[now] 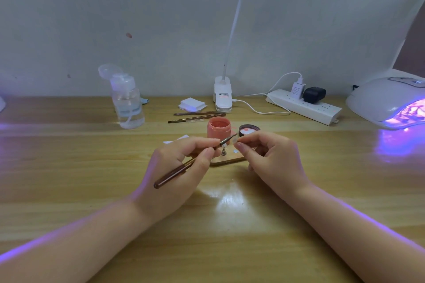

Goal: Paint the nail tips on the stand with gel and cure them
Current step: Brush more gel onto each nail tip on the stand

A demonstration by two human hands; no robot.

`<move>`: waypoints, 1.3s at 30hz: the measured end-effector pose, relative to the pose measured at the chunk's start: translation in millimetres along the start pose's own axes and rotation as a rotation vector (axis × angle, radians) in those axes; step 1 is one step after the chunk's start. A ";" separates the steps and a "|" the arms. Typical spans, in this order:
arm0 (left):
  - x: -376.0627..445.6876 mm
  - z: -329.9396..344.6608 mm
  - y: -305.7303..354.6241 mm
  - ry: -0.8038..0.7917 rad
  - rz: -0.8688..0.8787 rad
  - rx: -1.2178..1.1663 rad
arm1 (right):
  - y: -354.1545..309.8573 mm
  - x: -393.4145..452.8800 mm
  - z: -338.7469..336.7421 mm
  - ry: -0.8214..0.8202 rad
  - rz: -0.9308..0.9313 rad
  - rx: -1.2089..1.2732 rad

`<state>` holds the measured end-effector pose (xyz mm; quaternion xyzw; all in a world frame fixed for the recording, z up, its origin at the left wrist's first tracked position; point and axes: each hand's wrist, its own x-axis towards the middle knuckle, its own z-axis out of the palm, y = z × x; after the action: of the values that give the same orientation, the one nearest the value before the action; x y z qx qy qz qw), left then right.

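Coral gel on the brush [193,162] could smear my fingertips or drip onto the wooden stand [227,160], since my right hand [271,158] pinches a small clear nail tip [234,139] right at the bristles, just above the stand. My left hand [181,163] grips the brush like a pen. Behind them, the open jar [218,130] holds coral gel, its lid [249,130] alongside; the pump bottle [127,101] holds clear liquid. At the tabletop's [69,167] right edge the curing lamp [388,101] glows violet.

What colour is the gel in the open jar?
Coral pink, seen in the gel jar, head view.
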<state>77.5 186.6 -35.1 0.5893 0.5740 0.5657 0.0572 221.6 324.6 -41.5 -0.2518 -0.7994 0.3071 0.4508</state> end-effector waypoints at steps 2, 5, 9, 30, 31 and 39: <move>-0.4 0.3 -0.7 0.000 -0.006 -0.011 | 0.0 -0.4 0.4 0.006 -0.025 -0.030; -0.6 0.0 -2.2 -0.020 -0.040 -0.043 | 0.9 -0.5 0.1 0.014 -0.019 -0.036; -2.2 -1.9 -4.9 -0.035 -0.045 -0.073 | 1.4 -1.2 0.0 0.020 -0.019 -0.029; -1.2 2.0 -4.8 0.024 -0.105 -0.192 | 1.0 -1.9 0.4 -0.021 0.000 0.024; -1.2 2.0 -4.9 0.012 -0.104 -0.192 | 1.0 -1.9 0.1 -0.024 -0.003 0.024; -2.0 0.7 -0.8 0.032 -0.076 -0.241 | 1.7 -1.7 0.7 -0.024 0.000 0.050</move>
<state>78.2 185.7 -37.2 0.5471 0.5246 0.6371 0.1398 221.9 324.4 -43.9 -0.2369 -0.7968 0.3300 0.4474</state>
